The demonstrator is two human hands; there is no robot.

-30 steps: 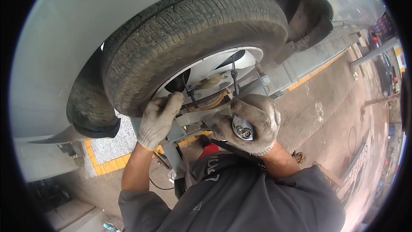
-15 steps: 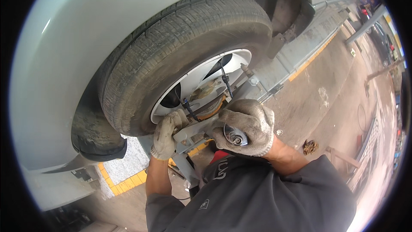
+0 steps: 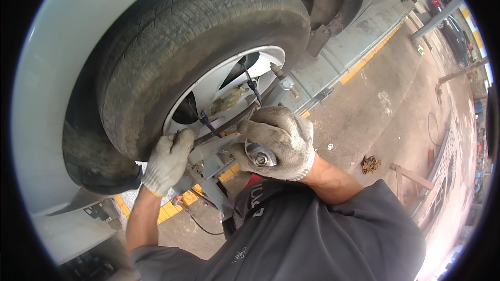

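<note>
Control probably explains why the grey-knit-gloved right hand point(image 3: 281, 138) wraps a shiny, round-ended metal tool point(image 3: 261, 157) near the silver spoked wheel rim point(image 3: 209, 87); apart from it, the pale-knit-gloved left hand point(image 3: 169, 160) curls at the rim's edge (cannot tell whether around anything).

Floor point(image 3: 354, 119): brownish, stained | Right side: crumpled brown clump point(image 3: 371, 164) | Left of clump: small pale scrap point(image 3: 331, 147) | Farther right: thin dark loop point(image 3: 429, 125)

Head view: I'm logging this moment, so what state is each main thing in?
Tire: dirty, fitted on the wheel
Metal tool: held
Right hand: gloved, grip closed around the tool
Left hand: gloved, at the wheel's lower edge; whether holding anything, unclear
Brown clump: crumpled, lying on the floor
</note>
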